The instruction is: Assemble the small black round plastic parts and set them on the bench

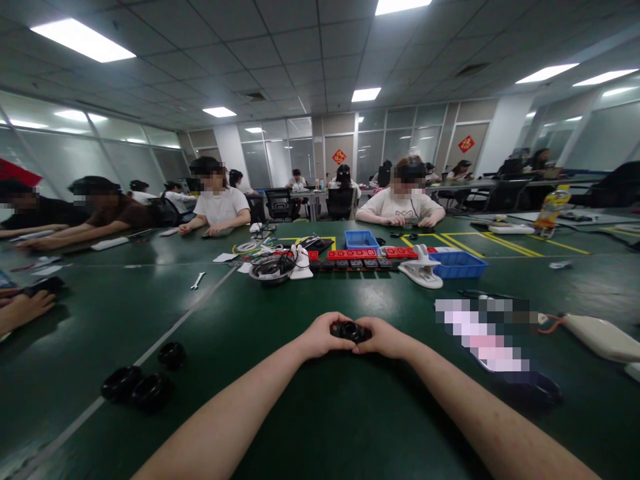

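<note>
Between my two hands is a small black ring-shaped part with a round opening facing me. My left hand grips its left side, thumb in front and fingers behind. From the right, my right hand closes on the same part, its thumb meeting the left one at the front. The fingers cover much of it, so its exact kind is unclear. To the left, several similar black ring-shaped parts lie grouped on the green table.
A wrench lies at the left. Ahead are a bowl of cables, a red-and-black power strip, a white clamp base and a blue bin. A white power bank-like device sits right. Co-workers sit around the table.
</note>
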{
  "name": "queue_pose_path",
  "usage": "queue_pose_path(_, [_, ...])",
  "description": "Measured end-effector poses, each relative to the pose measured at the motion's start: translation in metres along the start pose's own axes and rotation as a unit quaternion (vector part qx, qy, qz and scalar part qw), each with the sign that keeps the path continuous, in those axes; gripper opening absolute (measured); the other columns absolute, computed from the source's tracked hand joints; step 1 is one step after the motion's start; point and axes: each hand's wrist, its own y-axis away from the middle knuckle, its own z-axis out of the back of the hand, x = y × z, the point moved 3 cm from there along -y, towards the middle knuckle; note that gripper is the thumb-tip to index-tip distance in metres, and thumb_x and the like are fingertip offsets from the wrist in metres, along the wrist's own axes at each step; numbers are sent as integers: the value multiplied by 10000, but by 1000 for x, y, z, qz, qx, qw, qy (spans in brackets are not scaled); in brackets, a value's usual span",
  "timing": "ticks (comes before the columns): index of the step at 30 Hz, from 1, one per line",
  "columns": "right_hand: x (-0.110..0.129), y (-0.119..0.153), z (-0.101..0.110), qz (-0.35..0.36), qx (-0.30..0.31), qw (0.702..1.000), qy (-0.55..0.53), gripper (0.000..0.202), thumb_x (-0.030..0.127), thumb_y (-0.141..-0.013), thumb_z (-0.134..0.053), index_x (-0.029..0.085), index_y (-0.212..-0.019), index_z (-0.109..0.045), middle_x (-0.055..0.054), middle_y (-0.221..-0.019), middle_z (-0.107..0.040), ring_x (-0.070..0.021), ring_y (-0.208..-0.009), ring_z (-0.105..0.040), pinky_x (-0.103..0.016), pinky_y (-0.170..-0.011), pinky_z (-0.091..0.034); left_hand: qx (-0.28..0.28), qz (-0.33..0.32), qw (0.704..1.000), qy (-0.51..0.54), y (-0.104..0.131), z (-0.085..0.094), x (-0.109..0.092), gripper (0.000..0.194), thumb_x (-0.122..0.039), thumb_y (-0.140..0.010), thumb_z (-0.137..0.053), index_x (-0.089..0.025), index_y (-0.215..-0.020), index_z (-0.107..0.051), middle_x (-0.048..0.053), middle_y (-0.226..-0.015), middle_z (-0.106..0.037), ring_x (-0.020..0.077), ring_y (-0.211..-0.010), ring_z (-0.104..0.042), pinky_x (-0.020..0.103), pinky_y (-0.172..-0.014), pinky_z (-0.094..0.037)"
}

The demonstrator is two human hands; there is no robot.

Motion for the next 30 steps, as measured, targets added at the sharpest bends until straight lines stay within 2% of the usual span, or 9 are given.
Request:
queue_pose_path(3, [0, 0, 0, -4, -7, 1000, 15, 302, 304, -553, -654, 162, -804, -566, 27, -683, -546, -120, -624, -485, -200, -534, -350, -14, 7, 1000, -12, 1, -1, -2, 486, -329, -519, -695, -147, -944, -543, 39, -890, -540, 139, -747, -487, 245, -657, -377])
queue_pose_path(9, [1, -1, 1, -41, -65, 991, 113, 353, 375, -514, -672, 168, -762, -531, 27, -660, -527, -117, -598, -463, -195, -489, -295, -54, 20, 997, -44, 2, -2, -4, 460, -353, -507, -694, -155, -896, -552, 26, -855, -548, 137, -722, -487, 229, -626, -376])
queue_pose_path(15, [9, 1, -7, -102, -151, 958, 221, 359, 469, -555, -615, 182, -733, -493, 3, -709, -540, -127, -606, -483, -202, -467, -243, -134, 48, 984, -110, 1, -5, -3, 390, -362, -528, -669, -180, -853, -554, 20, -842, -561, 153, -746, -511, 240, -637, -381])
queue_pose_path(19, [15, 1, -17, -138, -214, 930, 266, 260, 394, -636, -554, 182, -756, -464, -19, -766, -543, -136, -631, -509, -211, -469, -247, -204, 81, 963, -157, 1, -8, -3, 368, -372, -541, -656, -188, -839, -547, 25, -835, -563, 169, -788, -517, 258, -675, -384])
queue_pose_path(22, [19, 0, -23, -149, -242, 915, 287, 208, 336, -668, -516, 179, -791, -457, -38, -818, -542, -153, -683, -525, -222, -497, -274, -235, 97, 949, -188, 0, -11, -5, 328, -362, -567, -640, -191, -829, -540, 25, -825, -561, 173, -804, -516, 263, -691, -384])
queue_pose_path(27, [22, 1, -25, -153, -235, 916, 287, 205, 331, -690, -488, 176, -823, -471, -48, -848, -543, -169, -726, -533, -237, -542, -319, -240, 78, 950, -183, 0, -11, -6, 319, -342, -575, -638, -184, -834, -539, 30, -836, -555, 178, -827, -507, 274, -720, -383])
queue_pose_path(30, [21, 3, -20, -135, -215, 932, 258, 309, 375, -673, -519, 175, -906, -484, -54, -887, -545, -177, -768, -533, -244, -587, -351, -194, 36, 970, -140, 1, -5, -5, 334, -304, -578, -641, -176, -872, -548, 35, -875, -552, 175, -848, -501, 269, -731, -387])
